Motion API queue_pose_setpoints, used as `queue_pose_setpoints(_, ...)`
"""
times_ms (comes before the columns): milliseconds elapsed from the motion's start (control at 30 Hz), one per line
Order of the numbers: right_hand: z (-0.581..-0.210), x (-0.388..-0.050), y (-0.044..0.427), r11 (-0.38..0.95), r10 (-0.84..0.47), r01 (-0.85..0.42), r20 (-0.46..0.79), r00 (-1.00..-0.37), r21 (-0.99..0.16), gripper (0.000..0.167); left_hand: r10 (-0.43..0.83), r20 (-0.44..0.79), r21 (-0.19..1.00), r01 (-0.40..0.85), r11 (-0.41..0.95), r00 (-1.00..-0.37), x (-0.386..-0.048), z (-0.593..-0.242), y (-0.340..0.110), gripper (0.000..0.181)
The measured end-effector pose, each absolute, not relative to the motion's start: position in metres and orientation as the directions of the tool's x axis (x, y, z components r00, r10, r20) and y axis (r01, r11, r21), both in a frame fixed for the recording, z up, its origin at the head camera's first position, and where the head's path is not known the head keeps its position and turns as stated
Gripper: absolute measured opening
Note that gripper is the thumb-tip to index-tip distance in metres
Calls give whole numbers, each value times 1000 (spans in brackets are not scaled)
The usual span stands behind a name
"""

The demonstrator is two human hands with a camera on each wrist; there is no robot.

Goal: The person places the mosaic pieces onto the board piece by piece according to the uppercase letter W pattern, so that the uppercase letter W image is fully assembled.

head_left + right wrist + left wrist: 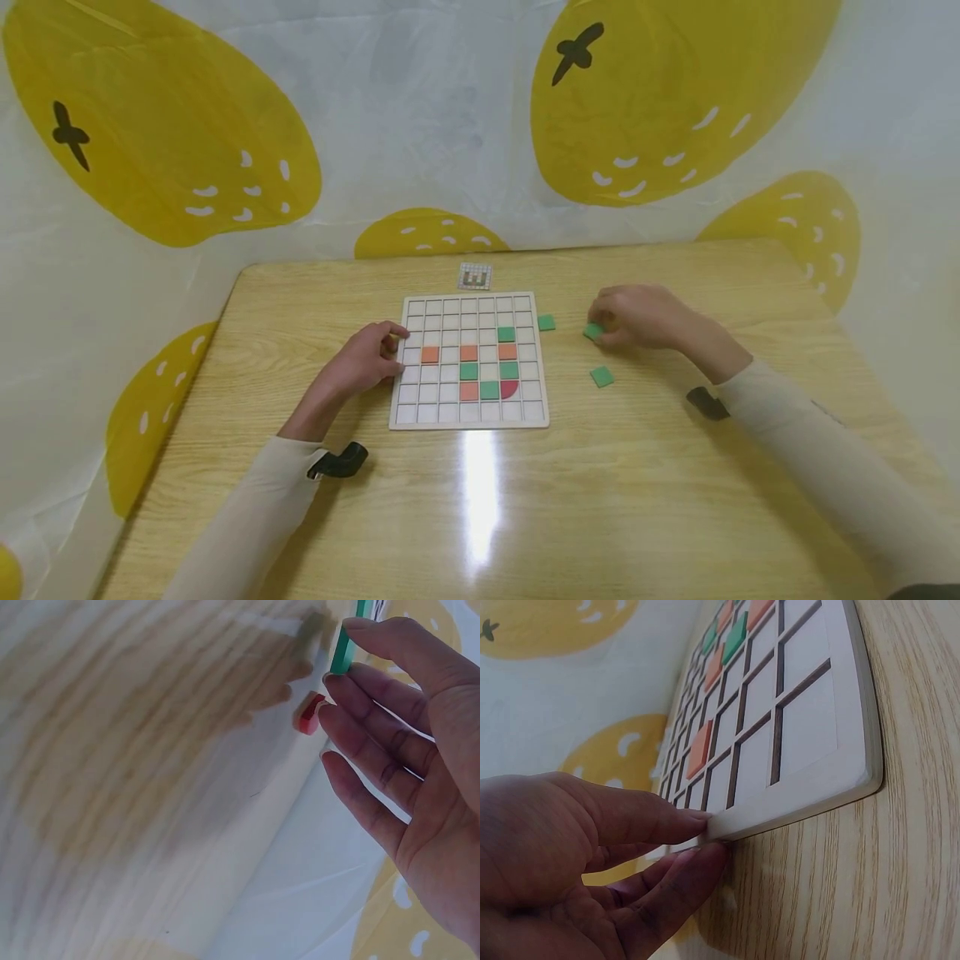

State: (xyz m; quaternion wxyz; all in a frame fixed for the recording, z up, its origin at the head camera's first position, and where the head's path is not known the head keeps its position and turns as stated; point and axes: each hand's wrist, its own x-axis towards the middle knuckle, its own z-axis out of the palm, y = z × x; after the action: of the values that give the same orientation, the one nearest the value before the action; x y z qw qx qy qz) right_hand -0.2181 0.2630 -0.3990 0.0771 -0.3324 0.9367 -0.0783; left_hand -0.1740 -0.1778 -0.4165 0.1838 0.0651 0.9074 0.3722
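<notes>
A white square grid board (427, 412) lies flat on the table. Its cells hold several orange tiles (430, 355) and green tiles (489, 390), plus one red rounded piece (509, 389). At the board's left edge, my left hand (363, 358) grips the rim between thumb and fingers; the left wrist view shows fingertips (697, 815) against that rim. Right of the board, my right hand (637, 317) pinches a green square tile (343, 652) between thumb and fingertips, close above the table. Two loose green tiles lie nearby, one by the board's edge (547, 322) and another nearer me (602, 377).
A small patterned card (475, 276) lies behind the board. In the right wrist view, a red piece (310, 714) rests on the table beyond the fingers. A white cloth with yellow fruit prints (450, 125) hangs behind the wooden table (600, 500).
</notes>
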Motion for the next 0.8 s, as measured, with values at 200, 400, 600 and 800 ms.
queue_pose_setpoints(200, -394, -221, 256, 753, -649, -625, -79, -756, -208, 15, 246, -289, 692, -24, 721, -925, -174, -418, -177, 51)
queue_pose_setpoints(400, -387, -221, 242, 737, -667, -638, -92, -739, -224, 19, 236, -299, 685, -35, 728, -925, -175, -419, -177, 51)
queue_pose_setpoints(600, -383, -221, 224, 718, -688, -655, -98, -719, -235, 23, 235, -298, 686, -36, 727, -925, -174, -418, -176, 51)
queue_pose_setpoints(800, -382, -222, 207, 682, -723, -691, -77, -686, -240, 24, 233, -303, 684, -41, 729, -924, -174, -420, -176, 52)
